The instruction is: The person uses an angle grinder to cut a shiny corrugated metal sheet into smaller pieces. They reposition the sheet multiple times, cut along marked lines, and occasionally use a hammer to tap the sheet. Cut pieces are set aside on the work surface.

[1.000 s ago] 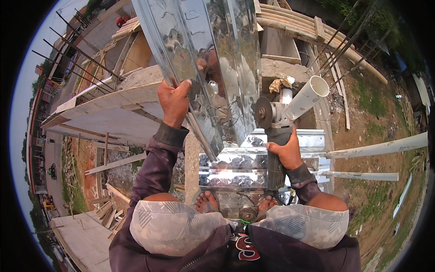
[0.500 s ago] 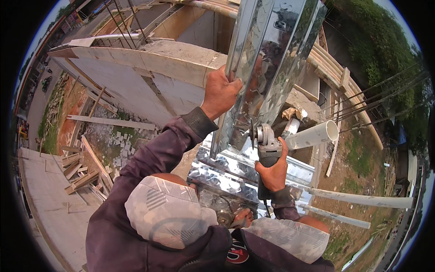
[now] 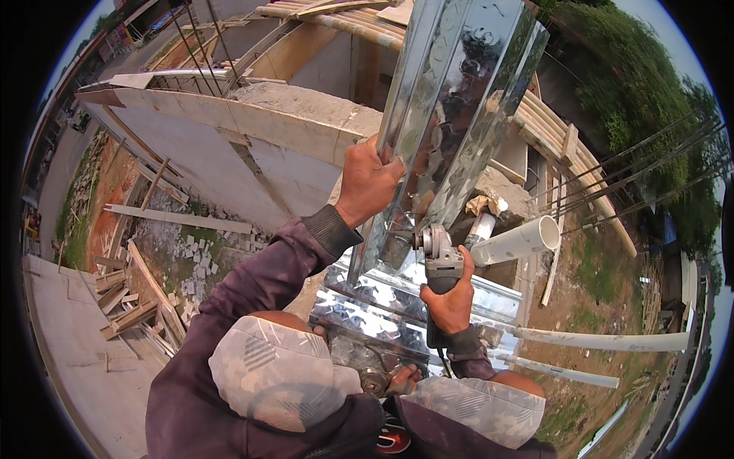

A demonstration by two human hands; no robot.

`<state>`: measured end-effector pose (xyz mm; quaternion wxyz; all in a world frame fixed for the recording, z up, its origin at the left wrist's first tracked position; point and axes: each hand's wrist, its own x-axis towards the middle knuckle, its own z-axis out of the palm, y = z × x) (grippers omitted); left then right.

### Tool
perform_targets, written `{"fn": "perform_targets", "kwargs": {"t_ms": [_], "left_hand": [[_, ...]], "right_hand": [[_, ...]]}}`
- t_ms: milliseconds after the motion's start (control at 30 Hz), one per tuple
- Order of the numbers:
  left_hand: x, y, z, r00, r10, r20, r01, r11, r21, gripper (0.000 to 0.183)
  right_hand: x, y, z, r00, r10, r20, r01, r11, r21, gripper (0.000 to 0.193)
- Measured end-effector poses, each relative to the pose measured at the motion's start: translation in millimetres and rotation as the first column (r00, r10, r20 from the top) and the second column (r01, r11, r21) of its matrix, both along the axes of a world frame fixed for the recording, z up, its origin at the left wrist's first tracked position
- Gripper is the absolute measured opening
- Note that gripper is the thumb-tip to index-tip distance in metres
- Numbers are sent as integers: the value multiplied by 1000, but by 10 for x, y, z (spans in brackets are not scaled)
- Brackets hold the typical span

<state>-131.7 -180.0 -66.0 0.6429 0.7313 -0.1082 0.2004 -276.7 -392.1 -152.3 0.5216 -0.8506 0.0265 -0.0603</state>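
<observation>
We clamp metal sheet (image 3: 459, 99), upper centre, rightward of left hand (image 3: 365, 183), by edge; right hand (image 3: 451, 306) grips grinder (image 3: 442, 265), frame centre.

Fisheye view from the wearer's head, facing steeply down, knees (image 3: 279, 367) close below, metal sheet (image 3: 475, 76) ahead
</observation>
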Motion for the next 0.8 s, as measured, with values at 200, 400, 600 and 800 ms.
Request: {"fn": "perform_targets", "kwargs": {"t_ms": [200, 400, 600, 800], "left_hand": [[26, 27, -90, 998, -38, -53, 38, 999, -18, 7], [76, 42, -178, 1000, -17, -22, 17, 1000, 1, 7], [109, 19, -200, 1000, -7, 11, 8, 999, -44, 16], [104, 23, -197, 999, -7, 44, 9, 999, -44, 16]], "right_hand": [[3, 11, 5, 1000, 1, -25, 0, 1000, 24, 96], [-1, -7, 4, 1000, 4, 10, -4, 1000, -6, 97], [9, -18, -12, 1000, 4, 7, -4, 1000, 7, 97], [10, -12, -17, 1000, -2, 6, 2, 1000, 0, 97]]}}
